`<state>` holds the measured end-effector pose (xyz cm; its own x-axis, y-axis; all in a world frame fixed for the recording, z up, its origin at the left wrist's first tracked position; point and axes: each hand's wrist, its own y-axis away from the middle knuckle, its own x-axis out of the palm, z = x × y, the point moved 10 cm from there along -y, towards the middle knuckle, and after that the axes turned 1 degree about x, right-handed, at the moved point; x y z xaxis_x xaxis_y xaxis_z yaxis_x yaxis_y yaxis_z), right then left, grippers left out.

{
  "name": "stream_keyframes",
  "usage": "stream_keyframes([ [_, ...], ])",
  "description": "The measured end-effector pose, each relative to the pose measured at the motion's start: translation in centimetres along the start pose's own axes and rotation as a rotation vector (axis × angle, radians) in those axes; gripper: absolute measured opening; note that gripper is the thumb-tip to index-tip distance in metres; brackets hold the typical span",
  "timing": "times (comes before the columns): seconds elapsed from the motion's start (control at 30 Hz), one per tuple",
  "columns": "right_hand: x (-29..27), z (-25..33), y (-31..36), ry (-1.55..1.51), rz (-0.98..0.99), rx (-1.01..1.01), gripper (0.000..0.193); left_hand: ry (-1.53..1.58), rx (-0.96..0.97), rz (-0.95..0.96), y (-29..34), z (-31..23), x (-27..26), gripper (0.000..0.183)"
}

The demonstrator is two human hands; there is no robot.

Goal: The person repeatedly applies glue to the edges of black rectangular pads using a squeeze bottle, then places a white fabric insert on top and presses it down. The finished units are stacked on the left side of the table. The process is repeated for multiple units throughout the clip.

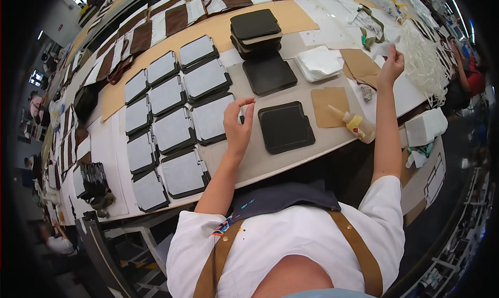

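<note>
My left hand hovers over the table with fingers curved and a gap between thumb and fingertips; nothing shows in it. On its right lies a black notched panel with a thin pale line along its edges. My right hand is raised at the far right, fingers pinched together; a small whitish bit shows at the fingertips, too small to name. Below that hand a glue bottle with a pointed nozzle and yellow label lies tilted, its nozzle over a brown card piece.
Rows of black panels topped with white sheets cover the left side. Beyond stand a stack of black panels, another black panel and a white sheet stack. Brown cards and tangled white strips lie at right.
</note>
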<state>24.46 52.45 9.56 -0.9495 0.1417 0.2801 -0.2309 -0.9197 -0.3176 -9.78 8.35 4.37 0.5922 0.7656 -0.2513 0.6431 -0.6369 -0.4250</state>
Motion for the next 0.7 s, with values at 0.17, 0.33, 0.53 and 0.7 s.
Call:
stream_keyframes([
  [0.17, 9.4, 15.0, 22.6, 0.32, 0.659, -0.627, 0.011, 0.565, -0.161, 0.308, 2.1, -5.4, 6.3, 0.044],
  [0.33, 10.6, 14.9, 39.1, 0.508, 1.069, -1.004, 0.016, 0.806, -0.65, 0.399, 4.7, -2.8, 8.6, 0.055],
  [0.53, 8.7, 15.6, 39.1, 0.298, 1.055, -0.809, 0.035, 0.923, -0.557, 0.227, 3.7, -3.3, 4.8, 0.049],
  [0.7, 6.6, 8.2, 33.5, 0.023, 0.698, 0.067, 0.031, 0.966, -0.638, 0.394, 4.5, -4.5, 5.8, 0.05],
])
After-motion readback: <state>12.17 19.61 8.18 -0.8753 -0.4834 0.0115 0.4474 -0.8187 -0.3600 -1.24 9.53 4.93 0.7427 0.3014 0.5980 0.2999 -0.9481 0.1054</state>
